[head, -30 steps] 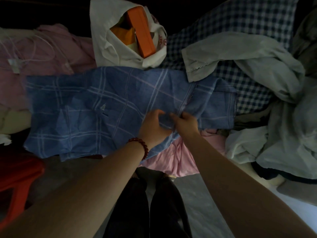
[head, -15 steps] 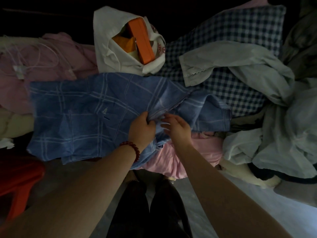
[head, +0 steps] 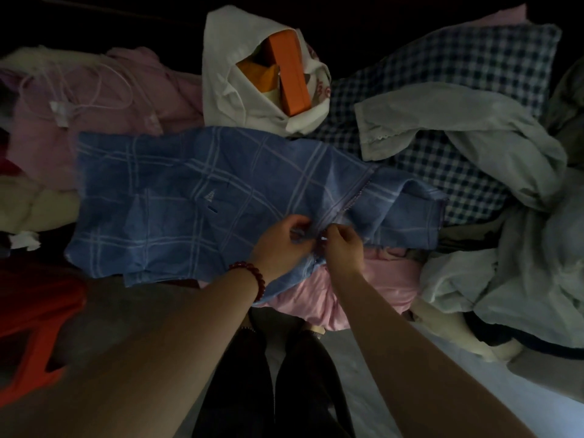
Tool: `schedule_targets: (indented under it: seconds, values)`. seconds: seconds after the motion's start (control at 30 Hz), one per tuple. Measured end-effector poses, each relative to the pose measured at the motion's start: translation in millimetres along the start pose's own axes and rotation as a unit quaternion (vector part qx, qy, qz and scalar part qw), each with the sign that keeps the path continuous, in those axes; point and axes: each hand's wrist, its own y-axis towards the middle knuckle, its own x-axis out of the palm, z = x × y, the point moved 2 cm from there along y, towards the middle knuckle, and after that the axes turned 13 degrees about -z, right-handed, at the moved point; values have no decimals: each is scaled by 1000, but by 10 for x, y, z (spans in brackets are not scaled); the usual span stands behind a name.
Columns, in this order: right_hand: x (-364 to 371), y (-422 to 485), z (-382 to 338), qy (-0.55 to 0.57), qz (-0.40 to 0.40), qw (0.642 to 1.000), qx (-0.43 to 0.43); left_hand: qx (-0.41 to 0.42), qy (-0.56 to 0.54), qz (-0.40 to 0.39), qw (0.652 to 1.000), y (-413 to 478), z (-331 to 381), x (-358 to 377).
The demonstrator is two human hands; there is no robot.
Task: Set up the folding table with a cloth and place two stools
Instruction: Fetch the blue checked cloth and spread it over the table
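Note:
A blue cloth with pale crossed stripes [head: 177, 203] lies spread over a heap of fabrics in dim light. My left hand [head: 281, 245], with a red bead bracelet on the wrist, pinches the cloth near its front edge. My right hand [head: 343, 246] pinches the same fold right beside it, fingertips almost touching the left hand's. A red plastic stool [head: 34, 330] stands at the lower left, partly cut off by the frame. No folding table is in sight.
A white bag [head: 234, 90] with orange boxes [head: 287, 71] sits behind the blue cloth. Pink fabric [head: 94, 99] with white cords lies at the left, a navy checked cloth [head: 458, 67] and pale crumpled garments [head: 505, 172] at the right. Grey floor [head: 395, 390] shows below.
Both hands have shifted slightly forward on the blue cloth and now pinch the fold together; the cloth's right part has been drawn in and bunched a little.

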Motion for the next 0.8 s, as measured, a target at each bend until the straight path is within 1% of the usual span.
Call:
schedule_targets:
  seconds: [0.07, 0.13, 0.2, 0.3, 0.37, 0.43, 0.57, 0.67, 0.8]
  values:
    - [24, -42, 18, -64, 61, 996, 19, 4, -11, 23, 1000, -44, -25, -86]
    - [54, -129, 42, -74, 96, 992, 25, 6, -29, 47, 998, -104, -62, -170]
    - [98, -254, 44, -48, 113, 992, -9, 8, -41, 64, 997, -178, -105, -229]
    - [182, -451, 9, -17, 122, 988, -97, 4, -63, 77, 995, -267, -205, -260]
    - [249, -557, -21, -24, 112, 982, -153, 1, -87, 80, 993, -330, -253, -248]
    - [317, -624, -43, -32, 85, 979, -184, 1, -98, 86, 991, -389, -288, -234]
    - [473, -747, -83, -63, 0, 982, -177, 9, -125, 106, 986, -545, -312, -266]
    - [574, -826, -109, -86, -33, 979, -180, 20, -147, 145, 978, -698, -312, -377]
    - [822, -958, -187, -114, -73, 973, -185, 35, -117, 161, 979, -914, -336, -612]
